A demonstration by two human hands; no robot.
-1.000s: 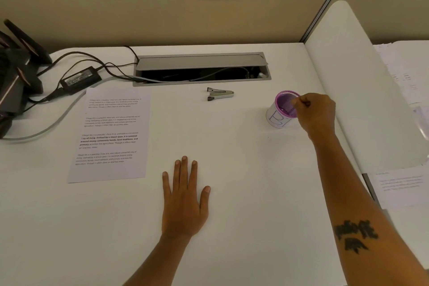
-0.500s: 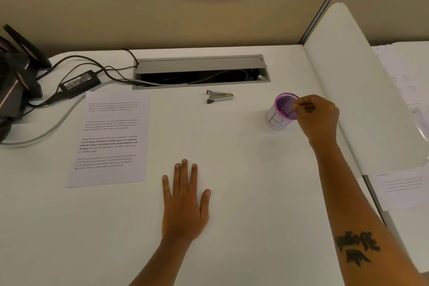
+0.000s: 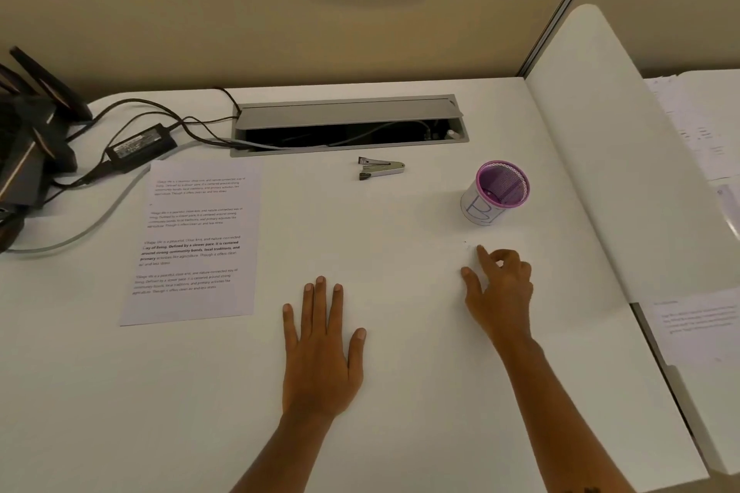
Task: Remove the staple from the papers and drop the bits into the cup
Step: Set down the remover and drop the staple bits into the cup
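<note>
Here we rest our left hand (image 3: 320, 348) flat, fingers spread, while our right hand (image 3: 498, 288), forefinger extended and other fingers loosely curled, grips nothing near the cup (image 3: 494, 194).

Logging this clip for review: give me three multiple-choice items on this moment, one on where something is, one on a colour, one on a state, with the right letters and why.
1. Where is the staple remover?
A. Inside the cup
B. On the desk, in front of the open cable slot
C. On top of the papers

2. What colour is the rim of the cup?
A. Purple
B. Green
C. Black

3. How is the left hand?
A. Gripping the staple remover
B. Curled in a fist
C. Flat on the desk, fingers straight

Answers:
1 B: it lies on the bare desk just before the cable slot, apart from the papers.
2 A: the rim and mesh inside are purple.
3 C: palm down with straight fingers, holding nothing; the right hand reaches to the desk near the cup.
</note>
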